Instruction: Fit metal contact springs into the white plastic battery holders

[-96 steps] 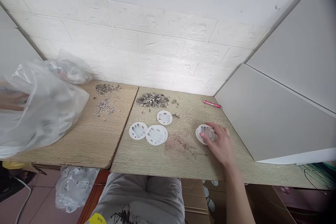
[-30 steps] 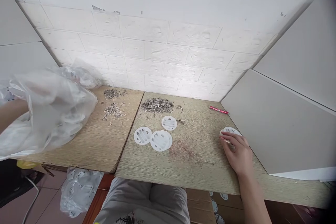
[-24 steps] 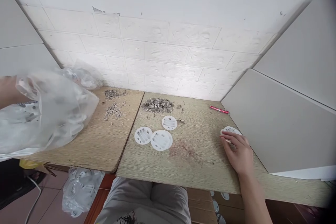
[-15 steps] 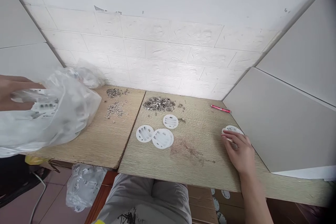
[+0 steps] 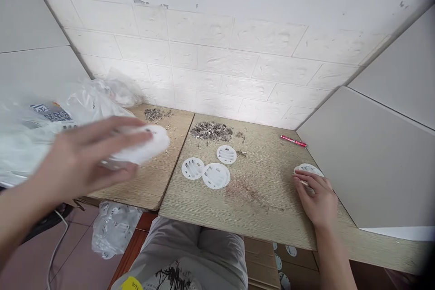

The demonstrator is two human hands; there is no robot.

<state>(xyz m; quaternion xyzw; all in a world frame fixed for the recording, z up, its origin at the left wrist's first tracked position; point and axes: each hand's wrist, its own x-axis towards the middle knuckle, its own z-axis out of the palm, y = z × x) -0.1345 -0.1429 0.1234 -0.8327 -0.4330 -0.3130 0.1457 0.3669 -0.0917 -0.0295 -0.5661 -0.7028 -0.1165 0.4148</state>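
Observation:
My left hand (image 5: 91,158), blurred by motion, grips a white round plastic battery cover (image 5: 149,145) above the left part of the table; whether it is one piece or a stack I cannot tell. At the right, my right hand (image 5: 317,197) rests on the table with bent fingers around a thin pale stick-like piece (image 5: 306,184), partly hidden. Its fingertips touch the near edge of white round battery covers (image 5: 311,169) by the side panel. Several similar discs (image 5: 215,176) lie mid-table, some overlapping, with battery slots showing.
Piles of small metal parts (image 5: 212,131) lie at the back. A red pen (image 5: 293,141) lies near the right panel (image 5: 380,158). Plastic bags (image 5: 91,99) crowd the left side. Below are another filled bag (image 5: 115,229) and a cardboard box (image 5: 260,260).
My left hand has come out of the plastic bag and moved right, carrying white round plastic. The right hand stays by the discs at the right. The view has shifted slightly.

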